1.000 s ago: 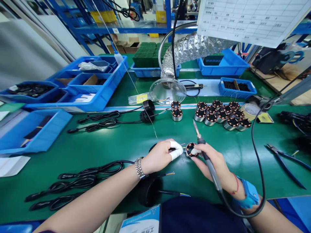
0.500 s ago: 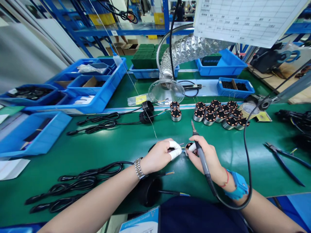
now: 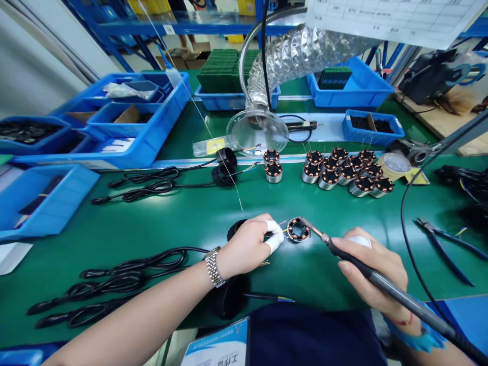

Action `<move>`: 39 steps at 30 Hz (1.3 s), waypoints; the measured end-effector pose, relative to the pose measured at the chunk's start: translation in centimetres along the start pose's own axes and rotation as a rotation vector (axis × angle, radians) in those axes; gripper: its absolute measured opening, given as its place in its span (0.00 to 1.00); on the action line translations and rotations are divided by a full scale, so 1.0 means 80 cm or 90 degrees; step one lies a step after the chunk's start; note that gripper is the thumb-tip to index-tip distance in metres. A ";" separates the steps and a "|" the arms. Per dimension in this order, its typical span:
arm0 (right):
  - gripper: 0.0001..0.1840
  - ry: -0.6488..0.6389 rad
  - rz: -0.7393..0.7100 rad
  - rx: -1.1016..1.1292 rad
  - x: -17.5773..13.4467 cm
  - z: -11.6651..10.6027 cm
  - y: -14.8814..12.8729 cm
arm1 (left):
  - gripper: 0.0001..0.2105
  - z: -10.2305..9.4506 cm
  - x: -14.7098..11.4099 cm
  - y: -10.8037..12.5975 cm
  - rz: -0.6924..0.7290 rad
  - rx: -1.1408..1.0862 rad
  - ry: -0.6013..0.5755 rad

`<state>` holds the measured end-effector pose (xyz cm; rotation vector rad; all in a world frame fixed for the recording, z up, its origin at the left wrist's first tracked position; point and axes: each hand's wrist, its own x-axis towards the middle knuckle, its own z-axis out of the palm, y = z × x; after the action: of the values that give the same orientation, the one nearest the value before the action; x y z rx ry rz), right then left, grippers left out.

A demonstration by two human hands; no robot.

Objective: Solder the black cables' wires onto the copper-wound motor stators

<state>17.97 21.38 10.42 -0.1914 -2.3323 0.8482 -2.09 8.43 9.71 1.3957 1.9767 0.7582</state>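
Observation:
My left hand [image 3: 247, 244], with white-covered fingertips, pinches thin coloured wires [image 3: 282, 231] at the left side of a copper-wound motor stator [image 3: 306, 234]. The stator lies on the green bench, its ring facing up. A black round housing [image 3: 235, 230] shows behind my left hand, partly covered by it. My right hand [image 3: 381, 254] is closed around a soldering iron [image 3: 316, 232] like a pen. The iron's tip is at the upper right rim of the stator; whether it touches cannot be made out. A strand of solder wire [image 3: 239, 195] hangs down beyond my left hand.
Several stators [image 3: 328, 179] stand at the back right. Black cables [image 3: 125, 284] lie at left, and another black housing [image 3: 229, 302] sits near my body. Cutting pliers [image 3: 444, 246] lie at right. A clear fume hood [image 3: 257, 134] and blue bins [image 3: 148, 137] line the back.
My right hand has let go of the stator and drawn back to the right. The soldering iron has swung from pointing away to having its tip at the stator. My left hand stays at the wires.

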 end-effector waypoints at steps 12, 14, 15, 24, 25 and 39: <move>0.14 -0.031 0.091 0.112 -0.006 0.006 0.001 | 0.07 0.002 0.001 0.000 -0.002 0.014 0.008; 0.13 -0.030 0.093 0.109 -0.006 0.006 0.001 | 0.07 0.002 0.001 0.000 -0.004 0.009 0.007; 0.13 -0.031 0.093 0.108 -0.006 0.006 0.001 | 0.07 0.002 0.001 -0.001 -0.005 0.007 0.006; 0.15 -0.033 0.086 0.128 -0.005 0.010 0.003 | 0.07 0.001 0.001 -0.002 -0.001 0.008 0.004; 0.15 -0.032 0.086 0.127 -0.004 0.010 0.003 | 0.07 0.001 0.001 -0.002 -0.001 0.007 0.005; 0.15 -0.054 0.086 0.143 -0.005 0.014 0.004 | 0.07 0.001 0.004 -0.002 0.002 0.014 0.008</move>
<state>17.56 20.91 9.36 -0.2221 -2.3003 1.1976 -2.18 8.68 9.50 1.4099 1.9989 0.7500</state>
